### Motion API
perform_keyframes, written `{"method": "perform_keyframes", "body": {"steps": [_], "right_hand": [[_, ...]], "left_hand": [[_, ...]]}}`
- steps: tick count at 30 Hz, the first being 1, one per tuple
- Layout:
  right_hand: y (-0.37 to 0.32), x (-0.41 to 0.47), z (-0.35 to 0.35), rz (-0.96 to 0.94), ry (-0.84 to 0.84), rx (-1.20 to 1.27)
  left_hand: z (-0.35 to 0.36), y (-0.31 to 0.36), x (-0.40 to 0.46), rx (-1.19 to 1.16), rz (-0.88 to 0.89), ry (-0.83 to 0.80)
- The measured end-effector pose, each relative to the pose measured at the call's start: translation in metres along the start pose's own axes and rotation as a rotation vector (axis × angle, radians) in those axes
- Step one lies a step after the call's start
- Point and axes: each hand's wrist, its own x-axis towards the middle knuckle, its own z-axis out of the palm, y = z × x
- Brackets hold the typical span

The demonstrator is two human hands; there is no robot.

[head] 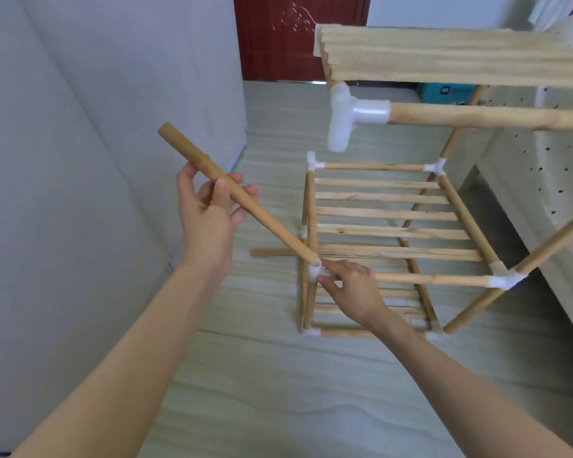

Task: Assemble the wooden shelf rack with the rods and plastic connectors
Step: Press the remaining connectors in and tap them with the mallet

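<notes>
Step in hand: seating a rod (232, 190) into the upward socket of the plastic connector (315, 272) at the near-left corner of the middle slatted shelf (387, 214) of the rack.

Left hand (209, 209) grips the rod about a third of the way down from its top, thumb over it and fingers curled beneath. Right hand (351, 285) pinches the connector between thumb and fingers to steady it.

Rod long axis: diagonal, upper end tilted up and to the left toward the wall (96, 127), lower end touching the socket mouth (whether it has entered, I cannot tell).

Judgement: the rod is well off the socket axis. Next move calls for swinging the upper end over until the rod stands upright above the connector, then pressing straight down while the right hand braces the joint.

An open T-connector (344, 117) hangs from the upper shelf (460, 57) above, probably this rod's top seat. A spare rod (272, 252) lies on the floor (278, 391) by the rack's left edge.
</notes>
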Motion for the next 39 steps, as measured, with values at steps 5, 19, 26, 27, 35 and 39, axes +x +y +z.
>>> {"method": "perform_keyframes", "body": {"steps": [5, 19, 26, 27, 35, 39], "right_hand": [[0.007, -0.001, 0.009, -0.027, 0.053, 0.056], [0.010, -0.004, 0.000, -0.067, -0.008, 0.134], [-0.021, -0.022, -0.080, -0.158, 0.423, 0.288], [-0.030, -0.024, -0.097, -0.229, 0.518, 0.271], [-0.095, -0.012, -0.198, -0.434, 0.792, -0.138], [-0.099, 0.008, -0.214, -0.280, 0.328, -0.333]], "left_hand": [[0.016, -0.015, -0.008, 0.071, 0.016, -0.048], [0.045, -0.013, -0.024, 0.382, 0.176, -0.365], [0.062, -0.010, -0.038, 0.445, 0.155, -0.450], [0.062, -0.009, -0.039, 0.451, 0.150, -0.454], [0.078, 0.013, -0.037, 0.383, 0.148, -0.399], [0.080, 0.014, -0.029, 0.427, 0.191, -0.352]]}}
